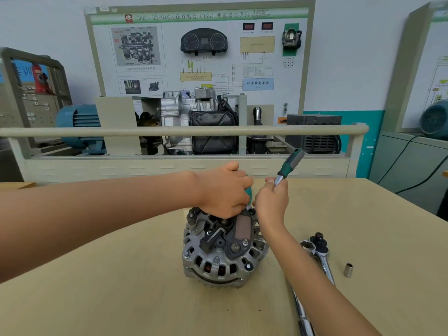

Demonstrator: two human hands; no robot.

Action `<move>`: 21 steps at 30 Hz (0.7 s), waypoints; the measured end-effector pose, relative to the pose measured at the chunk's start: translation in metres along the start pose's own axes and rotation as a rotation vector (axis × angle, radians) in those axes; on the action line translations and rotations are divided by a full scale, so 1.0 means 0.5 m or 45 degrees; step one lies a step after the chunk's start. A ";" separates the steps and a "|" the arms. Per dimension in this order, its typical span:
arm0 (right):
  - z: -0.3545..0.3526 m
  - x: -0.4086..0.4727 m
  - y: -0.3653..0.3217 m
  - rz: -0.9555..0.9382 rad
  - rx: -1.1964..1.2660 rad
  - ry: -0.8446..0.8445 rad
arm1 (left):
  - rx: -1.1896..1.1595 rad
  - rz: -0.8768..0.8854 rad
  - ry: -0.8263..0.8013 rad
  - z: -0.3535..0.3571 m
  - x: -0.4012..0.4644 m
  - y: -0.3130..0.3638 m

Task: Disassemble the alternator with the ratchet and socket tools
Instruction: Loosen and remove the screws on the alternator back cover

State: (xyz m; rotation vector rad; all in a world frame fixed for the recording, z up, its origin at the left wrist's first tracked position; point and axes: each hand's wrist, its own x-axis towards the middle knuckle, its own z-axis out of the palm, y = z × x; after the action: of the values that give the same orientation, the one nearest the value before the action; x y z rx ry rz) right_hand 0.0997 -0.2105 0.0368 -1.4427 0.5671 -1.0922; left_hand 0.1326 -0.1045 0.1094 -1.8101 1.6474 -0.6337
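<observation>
The alternator (224, 248) is silver-grey with black parts, a brown plate and copper windings behind its slots; the ratchet (290, 164) handle is green and black, its shank chrome; the desk (97, 299) is pale yellow-beige; the loose socket (348, 270) is silver.

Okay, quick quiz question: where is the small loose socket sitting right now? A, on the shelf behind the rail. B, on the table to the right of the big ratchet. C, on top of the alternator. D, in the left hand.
B: the small socket stands alone on the table, just right of the big ratchet, away from the alternator.
</observation>
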 end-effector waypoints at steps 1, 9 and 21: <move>0.000 0.000 0.000 -0.002 -0.002 -0.003 | -0.062 -0.052 -0.045 0.000 0.002 0.001; 0.002 -0.001 -0.002 -0.029 -0.016 -0.006 | -0.392 -0.352 0.036 0.012 0.005 -0.005; -0.001 0.007 0.011 0.004 0.019 -0.009 | -1.262 -0.945 0.180 0.086 -0.222 -0.067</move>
State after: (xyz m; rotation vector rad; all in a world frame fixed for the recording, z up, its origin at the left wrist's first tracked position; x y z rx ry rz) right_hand 0.1023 -0.2148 0.0325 -1.4316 0.5551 -1.0860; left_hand 0.1736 0.0120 0.1085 -3.2251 1.4358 -0.2014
